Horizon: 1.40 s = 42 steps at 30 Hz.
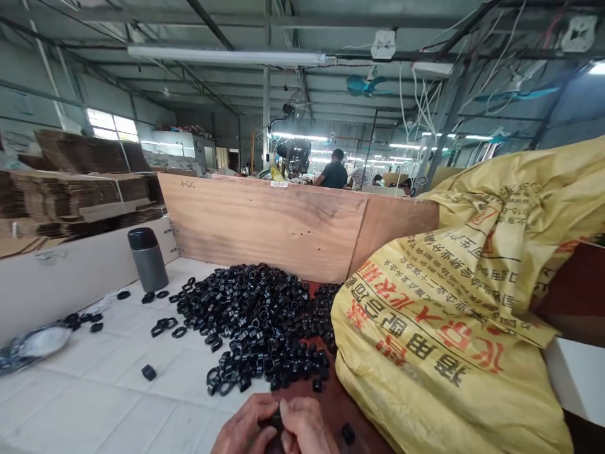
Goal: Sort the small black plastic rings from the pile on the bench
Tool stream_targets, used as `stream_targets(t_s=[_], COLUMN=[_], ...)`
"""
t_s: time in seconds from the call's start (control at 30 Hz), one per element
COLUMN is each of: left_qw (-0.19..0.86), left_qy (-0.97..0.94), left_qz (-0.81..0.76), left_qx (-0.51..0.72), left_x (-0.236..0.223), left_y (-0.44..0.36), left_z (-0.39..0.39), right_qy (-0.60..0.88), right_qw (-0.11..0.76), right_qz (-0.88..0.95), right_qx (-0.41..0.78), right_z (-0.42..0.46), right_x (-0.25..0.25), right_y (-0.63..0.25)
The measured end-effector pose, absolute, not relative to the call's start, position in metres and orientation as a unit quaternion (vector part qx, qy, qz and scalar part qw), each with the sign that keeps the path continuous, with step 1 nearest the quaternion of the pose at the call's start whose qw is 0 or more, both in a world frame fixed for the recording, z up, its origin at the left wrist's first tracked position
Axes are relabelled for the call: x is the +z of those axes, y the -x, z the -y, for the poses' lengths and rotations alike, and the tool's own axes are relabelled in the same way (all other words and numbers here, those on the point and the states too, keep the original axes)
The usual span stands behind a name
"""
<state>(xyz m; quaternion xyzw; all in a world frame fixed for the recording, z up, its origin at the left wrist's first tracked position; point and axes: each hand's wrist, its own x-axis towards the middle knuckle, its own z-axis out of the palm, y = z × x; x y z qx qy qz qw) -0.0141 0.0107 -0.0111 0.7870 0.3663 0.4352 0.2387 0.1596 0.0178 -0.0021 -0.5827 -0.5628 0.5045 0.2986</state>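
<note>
At the bottom middle, my left hand (246, 424) and my right hand (305, 424) are close together with curled fingers. Between them they pinch a small black ring (270, 421), mostly covered by the fingers and thumbs. Just beyond lies a large heap of black rings (250, 309), spread over a white surface and a dark red one. One loose black ring (348, 433) rests to the right of my right hand, and another black ring (149, 372) sits apart on the white side.
A grey bottle (149, 261) stands at the left, near a clear plastic bag (42, 343). A wooden board (265, 224) walls off the back. A large yellow woven sack (425, 340) fills the right. Stacked cardboard (85, 195) and a seated person (333, 170) are farther off.
</note>
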Motion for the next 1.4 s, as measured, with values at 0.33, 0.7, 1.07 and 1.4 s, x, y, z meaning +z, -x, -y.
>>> stream_targets(t_s=[0.33,0.7,1.07,1.4], left_qw=[0.218,0.084,0.182,0.250], left_qy=[-0.675,-0.691,-0.714,-0.726], left_qz=[-0.655,-0.663,-0.587,-0.522], left_qx=[0.261,0.273,0.336,0.373], left_x=[0.019,-0.002,-0.003,0.006], left_y=[0.032,0.014,0.020,0.019], left_z=[0.003,-0.018,0.000,0.005], right_qy=[0.693,0.573,0.532,0.483], right_qw=[0.240,0.300,0.394,0.419], right_qz=[0.680,0.758,0.673,0.661], right_qx=[-0.018,0.085,0.329,0.393], right_z=[-0.015,-0.018,-0.013,-0.007], right_x=[0.017,0.003,0.019,0.023], right_y=[-0.195,-0.186,-0.174,-0.163])
